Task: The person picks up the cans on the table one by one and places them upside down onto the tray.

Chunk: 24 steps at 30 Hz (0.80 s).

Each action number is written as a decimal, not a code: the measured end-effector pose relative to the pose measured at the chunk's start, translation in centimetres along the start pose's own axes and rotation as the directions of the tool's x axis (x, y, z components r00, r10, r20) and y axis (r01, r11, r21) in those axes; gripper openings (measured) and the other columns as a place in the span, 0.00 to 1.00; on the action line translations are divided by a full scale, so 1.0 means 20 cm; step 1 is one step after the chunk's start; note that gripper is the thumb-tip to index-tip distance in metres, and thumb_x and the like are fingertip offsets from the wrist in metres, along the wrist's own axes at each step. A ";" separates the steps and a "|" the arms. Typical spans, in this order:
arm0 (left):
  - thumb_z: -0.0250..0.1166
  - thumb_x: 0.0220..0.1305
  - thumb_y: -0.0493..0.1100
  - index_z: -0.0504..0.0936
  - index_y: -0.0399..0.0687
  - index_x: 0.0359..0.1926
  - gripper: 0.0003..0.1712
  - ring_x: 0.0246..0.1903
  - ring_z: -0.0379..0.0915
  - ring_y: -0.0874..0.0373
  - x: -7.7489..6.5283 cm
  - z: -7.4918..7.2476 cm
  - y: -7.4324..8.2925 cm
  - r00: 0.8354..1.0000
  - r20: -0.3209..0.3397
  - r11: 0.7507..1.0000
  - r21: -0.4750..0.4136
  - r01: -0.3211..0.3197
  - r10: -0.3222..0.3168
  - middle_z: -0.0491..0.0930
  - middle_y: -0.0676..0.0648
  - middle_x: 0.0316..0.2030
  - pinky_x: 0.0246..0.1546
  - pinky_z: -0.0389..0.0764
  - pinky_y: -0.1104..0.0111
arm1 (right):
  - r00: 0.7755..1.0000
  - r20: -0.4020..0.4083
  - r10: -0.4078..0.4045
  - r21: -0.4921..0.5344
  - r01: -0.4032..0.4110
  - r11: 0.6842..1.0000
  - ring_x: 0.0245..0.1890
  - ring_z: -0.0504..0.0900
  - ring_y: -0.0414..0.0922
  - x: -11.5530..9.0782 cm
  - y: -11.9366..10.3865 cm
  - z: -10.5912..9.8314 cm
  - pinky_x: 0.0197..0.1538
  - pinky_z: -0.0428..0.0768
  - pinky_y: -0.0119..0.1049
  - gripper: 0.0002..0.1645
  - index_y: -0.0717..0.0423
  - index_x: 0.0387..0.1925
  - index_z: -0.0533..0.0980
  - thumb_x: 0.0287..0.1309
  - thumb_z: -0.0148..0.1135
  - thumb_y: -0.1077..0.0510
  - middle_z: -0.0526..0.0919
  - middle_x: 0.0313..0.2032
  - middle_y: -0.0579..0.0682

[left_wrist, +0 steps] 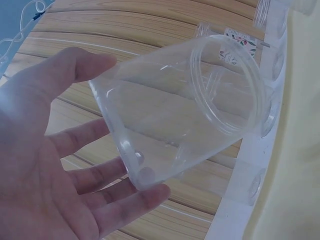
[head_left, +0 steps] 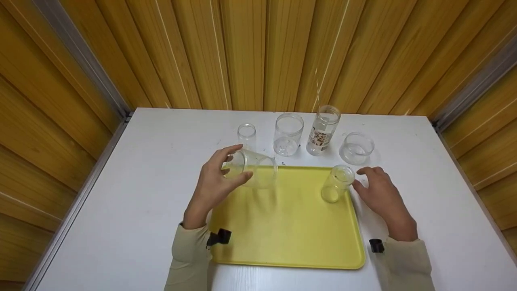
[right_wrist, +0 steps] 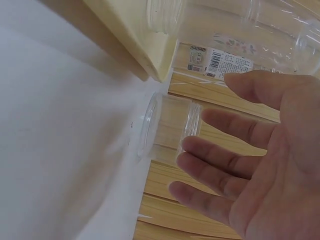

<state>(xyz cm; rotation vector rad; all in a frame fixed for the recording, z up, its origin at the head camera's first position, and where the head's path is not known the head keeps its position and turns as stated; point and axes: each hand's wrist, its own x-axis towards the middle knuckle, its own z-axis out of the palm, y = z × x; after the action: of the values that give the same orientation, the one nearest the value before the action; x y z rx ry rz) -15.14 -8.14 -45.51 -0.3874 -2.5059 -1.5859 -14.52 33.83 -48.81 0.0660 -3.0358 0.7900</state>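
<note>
My left hand [head_left: 214, 182] grips a wide clear plastic jar [head_left: 260, 171] by its base end, thumb on one side and fingers on the other. The jar is tilted over the back left of the yellow tray [head_left: 291, 238]; its threaded mouth points away from the palm in the left wrist view. A narrower clear jar [head_left: 338, 185] stands on the tray's right side, threaded mouth down [right_wrist: 165, 17]. Just right of that jar is my right hand [head_left: 377, 192], fingers spread and holding nothing, thumb close to the jar's side.
Behind the tray stand a small clear jar [head_left: 246, 135], a wider jar [head_left: 288, 135], a tall jar with a printed label [head_left: 323, 131] and a low, wide jar [head_left: 357, 148]. The white table [head_left: 161, 182] ends at a wood-patterned wall [head_left: 242, 56].
</note>
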 end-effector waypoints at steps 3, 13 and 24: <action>0.80 0.61 0.47 0.77 0.50 0.72 0.39 0.65 0.72 0.37 0.00 0.00 0.00 1.000 0.003 1.000 -0.007 0.000 0.000 0.75 0.44 0.69 0.59 0.80 0.42 | 1.000 -0.004 -0.018 -0.007 0.018 1.000 0.62 0.73 0.70 0.00 0.01 0.01 0.56 0.76 0.69 0.26 0.71 0.63 0.74 0.76 0.62 0.55 0.72 0.62 0.73; 0.80 0.61 0.47 0.77 0.50 0.72 0.39 0.65 0.73 0.39 0.00 -0.01 0.00 1.000 0.013 1.000 -0.006 0.000 0.000 0.76 0.45 0.69 0.58 0.81 0.43 | 0.999 0.045 -0.007 -0.053 0.009 0.999 0.61 0.73 0.71 0.02 0.03 0.05 0.57 0.75 0.70 0.25 0.70 0.61 0.76 0.75 0.61 0.53 0.74 0.62 0.73; 0.80 0.62 0.47 0.77 0.50 0.72 0.39 0.65 0.72 0.39 -0.01 -0.02 0.01 1.000 0.021 0.999 -0.034 -0.006 0.007 0.75 0.45 0.69 0.58 0.80 0.42 | 0.998 0.061 -0.026 -0.091 0.032 0.995 0.59 0.73 0.73 0.02 0.03 0.09 0.54 0.77 0.70 0.28 0.75 0.63 0.74 0.75 0.58 0.54 0.74 0.58 0.75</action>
<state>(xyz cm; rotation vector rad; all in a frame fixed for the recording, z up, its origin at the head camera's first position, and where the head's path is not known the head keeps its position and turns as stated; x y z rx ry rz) -14.92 -8.43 -45.21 -0.4185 -2.4933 -1.6317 -14.91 33.50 -50.61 0.1355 -3.1149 0.6578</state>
